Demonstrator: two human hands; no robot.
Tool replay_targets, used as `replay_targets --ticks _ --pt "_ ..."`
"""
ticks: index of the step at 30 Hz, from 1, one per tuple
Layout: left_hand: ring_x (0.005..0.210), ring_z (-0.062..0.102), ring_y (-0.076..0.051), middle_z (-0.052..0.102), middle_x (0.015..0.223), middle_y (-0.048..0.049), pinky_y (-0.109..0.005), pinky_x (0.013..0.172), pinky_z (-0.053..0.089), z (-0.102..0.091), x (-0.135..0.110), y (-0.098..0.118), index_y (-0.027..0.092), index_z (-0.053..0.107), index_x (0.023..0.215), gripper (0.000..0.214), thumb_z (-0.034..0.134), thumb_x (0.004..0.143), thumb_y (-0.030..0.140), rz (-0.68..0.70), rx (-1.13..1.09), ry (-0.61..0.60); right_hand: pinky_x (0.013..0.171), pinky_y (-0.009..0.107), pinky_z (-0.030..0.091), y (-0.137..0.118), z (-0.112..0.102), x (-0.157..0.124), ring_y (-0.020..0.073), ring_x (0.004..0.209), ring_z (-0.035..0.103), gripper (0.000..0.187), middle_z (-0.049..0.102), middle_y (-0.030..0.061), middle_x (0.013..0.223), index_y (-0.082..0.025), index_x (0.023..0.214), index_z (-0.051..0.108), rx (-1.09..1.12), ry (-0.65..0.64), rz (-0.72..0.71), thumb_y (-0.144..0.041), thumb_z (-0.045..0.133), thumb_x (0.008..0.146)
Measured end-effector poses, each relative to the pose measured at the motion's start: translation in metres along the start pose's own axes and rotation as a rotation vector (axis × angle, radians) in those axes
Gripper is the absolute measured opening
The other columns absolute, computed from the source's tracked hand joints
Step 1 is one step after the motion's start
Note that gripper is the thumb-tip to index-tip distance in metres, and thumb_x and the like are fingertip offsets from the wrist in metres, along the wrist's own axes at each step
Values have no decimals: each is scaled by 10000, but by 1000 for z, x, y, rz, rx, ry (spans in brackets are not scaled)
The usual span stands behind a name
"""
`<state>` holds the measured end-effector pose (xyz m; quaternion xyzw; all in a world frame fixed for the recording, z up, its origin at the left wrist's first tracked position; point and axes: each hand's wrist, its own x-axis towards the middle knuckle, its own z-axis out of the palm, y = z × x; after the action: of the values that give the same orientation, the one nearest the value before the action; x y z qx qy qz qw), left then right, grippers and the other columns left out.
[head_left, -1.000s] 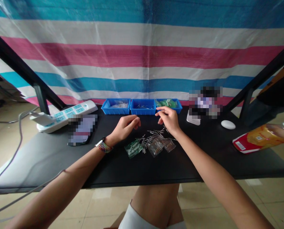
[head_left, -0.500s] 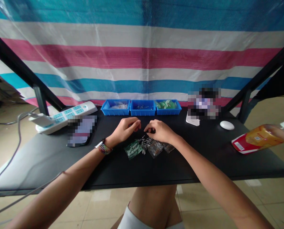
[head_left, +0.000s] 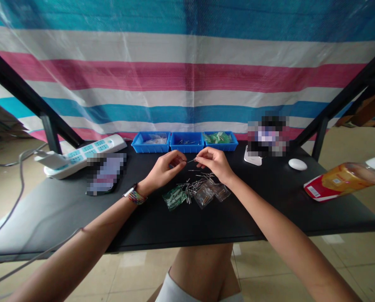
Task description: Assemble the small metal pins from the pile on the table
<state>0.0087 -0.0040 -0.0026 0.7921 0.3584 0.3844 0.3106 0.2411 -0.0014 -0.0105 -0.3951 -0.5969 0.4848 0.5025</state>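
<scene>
Between the fingertips of both hands a thin metal pin [head_left: 190,160] is stretched, small and partly covered by the fingers. My left hand [head_left: 166,167] pinches its left end, and my right hand [head_left: 215,163] pinches the right end. Just below them on the black table lies a loose heap of similar metal pins [head_left: 192,188]. Around the heap rest a green packet of pale pieces [head_left: 175,197], a clear packet with brownish pieces [head_left: 204,196] and another clear packet [head_left: 221,192].
Three blue bins [head_left: 187,148] stand along the back, holding clear packets, metal pins and green packets. A power strip [head_left: 111,144] and a phone [head_left: 107,174] are at left. At right are a white mouse-like object [head_left: 297,164] and a lying drink bottle [head_left: 338,182].
My right hand has risen from the heap, uncovering more pins and the clear packets. A thin pin now shows between both hands' fingertips.
</scene>
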Motion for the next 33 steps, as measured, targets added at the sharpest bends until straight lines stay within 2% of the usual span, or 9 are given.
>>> replay_targets --ticks 4,10,16,20,26,33 --pt "765 626 -168 691 879 -45 -269 689 504 1 0 -2 172 681 999 251 672 994 423 21 31 1 584 257 531 -2 2 -1 156 646 716 307 794 47 845 -195 836 709 124 14 77 -444 866 748" --pt "776 625 -171 684 857 -46 -275 700 500 -1 1 6 172 678 896 268 622 1020 402 77 64 22 574 253 553 -3 6 -4 138 619 682 343 763 22 787 -195 837 709 152 -13 107 -468 890 732" --pt "693 599 -153 663 764 -26 -273 668 474 0 1 7 176 645 801 382 556 1053 449 29 51 16 567 253 560 -2 7 -4 136 623 677 302 702 -12 742 -197 840 708 166 -15 58 -395 895 711" --pt "691 600 -153 657 754 -26 -271 664 469 1 0 4 172 653 819 415 541 1068 485 -15 27 12 550 252 553 -2 7 -4 133 607 662 283 695 -9 724 -193 828 718 145 -7 36 -407 878 737" --pt "713 599 -154 647 798 -14 -269 676 488 0 -1 5 178 650 963 299 647 1011 473 -17 -43 40 525 240 540 3 6 -2 122 588 644 356 741 24 772 -182 827 732 126 14 54 -509 858 761" --pt "708 616 -162 647 767 -13 -274 679 496 1 0 8 191 618 897 329 601 1029 492 -43 -34 64 541 244 574 2 8 -5 121 593 660 337 726 4 782 -196 861 722 156 -2 93 -477 868 747"
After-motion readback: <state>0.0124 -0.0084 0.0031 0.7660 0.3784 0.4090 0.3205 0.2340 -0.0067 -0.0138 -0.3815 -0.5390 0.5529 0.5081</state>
